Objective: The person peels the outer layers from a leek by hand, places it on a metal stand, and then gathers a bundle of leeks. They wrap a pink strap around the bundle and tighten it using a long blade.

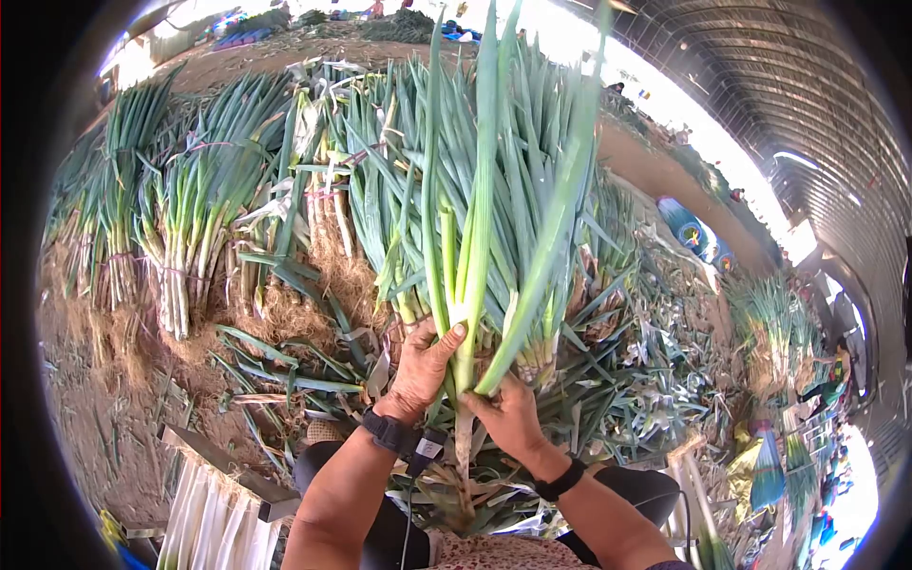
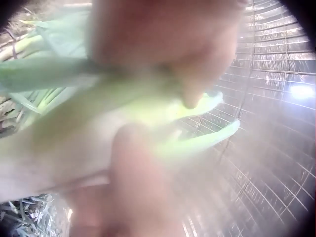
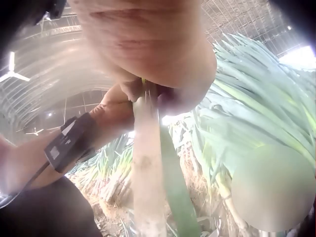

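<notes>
A large green onion (image 1: 463, 439) stands nearly upright between my hands, its pale stem and roots pointing down and its leaves fanning up. My left hand (image 1: 423, 369) grips it where stem meets leaves, thumb across the front. Just below and to the right, my right hand (image 1: 511, 418) pinches the base of an outer leaf (image 1: 543, 275) that bends away to the right. Blurred close-up in the left wrist view, the pale green stem (image 2: 64, 143) passes between thumb and fingers. The right wrist view shows the soil-marked stem (image 3: 148, 173) hanging below the hand.
Bundled green onions (image 1: 195, 204) stand in rows ahead and to the left, roots down. Stripped leaves (image 1: 627, 389) litter the ground at the right. Peeled white stems (image 1: 214, 518) lie by a metal-edged rack (image 1: 228, 475) at lower left. A curved greenhouse roof (image 1: 788, 85) arches over the right.
</notes>
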A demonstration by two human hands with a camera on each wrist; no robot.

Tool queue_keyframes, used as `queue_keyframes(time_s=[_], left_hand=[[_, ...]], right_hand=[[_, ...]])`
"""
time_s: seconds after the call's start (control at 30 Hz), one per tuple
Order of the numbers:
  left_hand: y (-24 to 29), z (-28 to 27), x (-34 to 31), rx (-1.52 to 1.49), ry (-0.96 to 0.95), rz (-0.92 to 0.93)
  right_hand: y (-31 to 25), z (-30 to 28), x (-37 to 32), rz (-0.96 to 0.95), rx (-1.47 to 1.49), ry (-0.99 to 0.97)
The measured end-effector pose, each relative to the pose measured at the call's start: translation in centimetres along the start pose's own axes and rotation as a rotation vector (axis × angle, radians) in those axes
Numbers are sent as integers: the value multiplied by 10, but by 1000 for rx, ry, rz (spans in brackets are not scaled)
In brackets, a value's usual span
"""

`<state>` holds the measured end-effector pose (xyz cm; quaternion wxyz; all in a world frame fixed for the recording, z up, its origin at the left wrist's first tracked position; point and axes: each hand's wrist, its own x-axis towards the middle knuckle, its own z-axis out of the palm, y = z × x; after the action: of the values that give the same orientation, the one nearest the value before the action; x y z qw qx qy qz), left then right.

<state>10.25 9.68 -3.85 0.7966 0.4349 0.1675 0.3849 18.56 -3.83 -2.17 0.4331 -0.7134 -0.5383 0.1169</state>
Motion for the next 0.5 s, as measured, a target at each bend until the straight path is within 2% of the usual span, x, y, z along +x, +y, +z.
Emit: queue_keyframes(time_s=[0.03, 0.07, 0.1, 0.13, 0.2, 0.27, 0.3, 0.33, 0.37, 0.4, 0.47, 0.5], left_hand=[[-4, -1, 2, 7, 43, -11], [-6, -3, 2, 16, 83, -22], [-2, -6, 2, -4, 118, -119], [-1, -8, 4, -5, 145, -96], [-2, -12, 10, -14, 206, -46], [13, -13, 9, -72, 242, -51], [15, -14, 10, -78, 256, -28], [15, -14, 12, -83, 263, -7], [12, -14, 14, -78, 261, 23], [8, -15, 13, -58, 256, -29], [4, -16, 11, -14, 241, -128], [-17, -25, 18, 125, 226, -118]], right_hand=[[-4, 1, -10, -28, -56, 31], [7, 5, -24, 59, 13, 64], [27, 12, -40, 144, 80, 96], [44, 17, -56, 227, 146, 126], [64, 15, -88, 783, 451, 220], [170, 18, -154, 978, 491, 309], [165, 0, -165, 1119, 452, 207], [164, -12, -171, 1176, 407, 61], [151, -18, -165, 1164, 387, -36], [132, -16, -149, 1085, 378, -73], [89, -5, -108, 843, 338, -49], [70, 4, -84, 641, 237, 9]])
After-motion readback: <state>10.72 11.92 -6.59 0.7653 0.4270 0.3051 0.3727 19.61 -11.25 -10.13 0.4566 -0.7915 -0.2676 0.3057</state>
